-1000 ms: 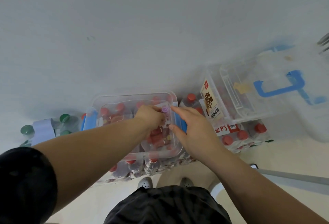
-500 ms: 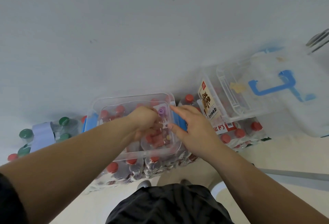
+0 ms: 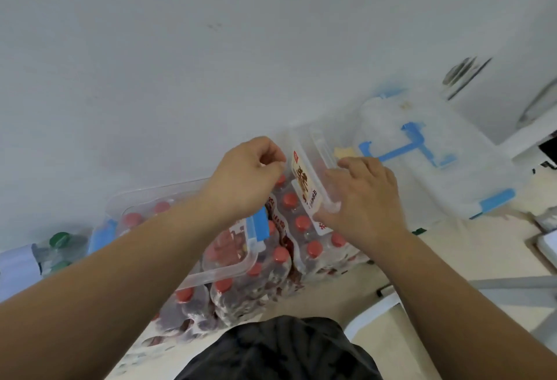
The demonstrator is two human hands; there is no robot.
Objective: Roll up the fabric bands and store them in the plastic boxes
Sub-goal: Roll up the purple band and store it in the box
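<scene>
both hands (image 3: pixel 304 186) are at the second plastic box (image 3: pixel 321 165), left hand (image 3: pixel 245 176) curled shut on something unseen, right hand (image 3: pixel 360 198) spread on its rim, which should steady it; no fabric band shows.

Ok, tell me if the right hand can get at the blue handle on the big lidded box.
Probably yes. The right hand rests on the open clear box, and the blue handle lies just beyond it on the lid, with nothing covering it.

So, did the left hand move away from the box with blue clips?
Yes. The left hand left the clear box and moved right, toward the labelled box.
</scene>
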